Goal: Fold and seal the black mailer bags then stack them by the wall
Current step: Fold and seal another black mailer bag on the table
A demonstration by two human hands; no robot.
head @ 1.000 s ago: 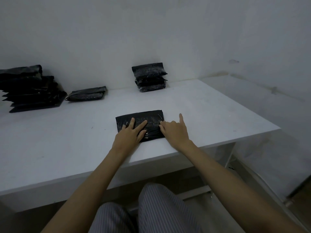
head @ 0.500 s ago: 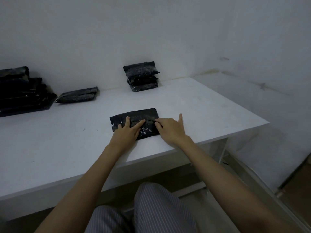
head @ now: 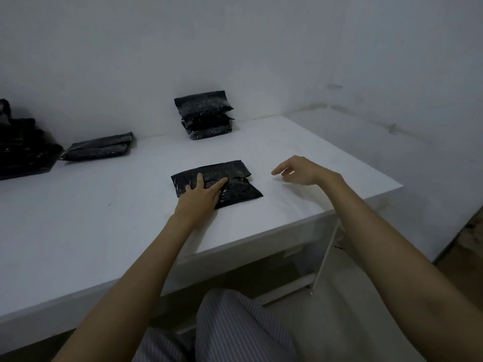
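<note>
Pressing folded mailer bag point(head: 217, 182) flat with spread left hand point(head: 200, 198), right hand point(head: 300, 169) hovering relaxed, empty; wall stack point(head: 205, 114) awaiting it.

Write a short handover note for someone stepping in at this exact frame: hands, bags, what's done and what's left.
Left hand: flat, fingers straight, pressing on the folded mailer bag near the table's front edge.
Right hand: off the bag, in the air to its right, fingers loosely curled, holding nothing.
Done: a stack of sealed bags stands against the wall; the front bag is folded.
Elsewhere: a single bag lies near the wall to the left, and a dark pile sits at the far left.
Left: confirm the seal, then move the front bag to the stack; whether the seal holds cannot be told.
</note>
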